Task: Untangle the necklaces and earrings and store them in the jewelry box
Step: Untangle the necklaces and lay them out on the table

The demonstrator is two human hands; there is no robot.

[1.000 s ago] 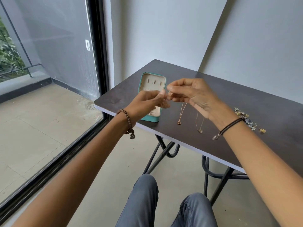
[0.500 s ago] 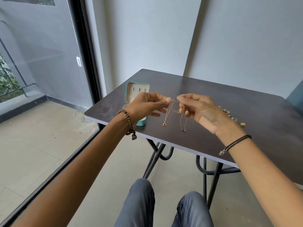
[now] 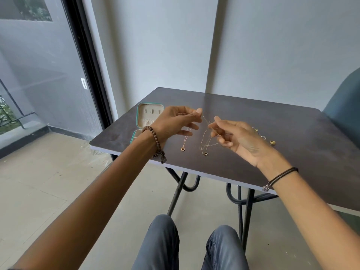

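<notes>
Two thin gold necklaces hang between my hands above the dark table [image 3: 292,152]. My left hand [image 3: 175,123] pinches one chain, whose pendant [image 3: 183,149] dangles near the tabletop. My right hand [image 3: 235,137] pinches the second necklace [image 3: 204,141], whose pendant hangs just right of the first. A fine strand still runs between both hands. The teal jewelry box [image 3: 145,115] lies open at the table's left side, partly hidden behind my left wrist. A small pile of earrings [image 3: 266,138] lies on the table beyond my right hand.
A glass door with a black frame stands to the left. The table's near edge is just below my hands, with black metal legs [image 3: 243,207] underneath. My knees are below. A blue chair back [image 3: 346,117] shows at the far right.
My hands have drawn apart, stretching the chains out between them. The camera has tilted and moved, so the table sits lower in view.
</notes>
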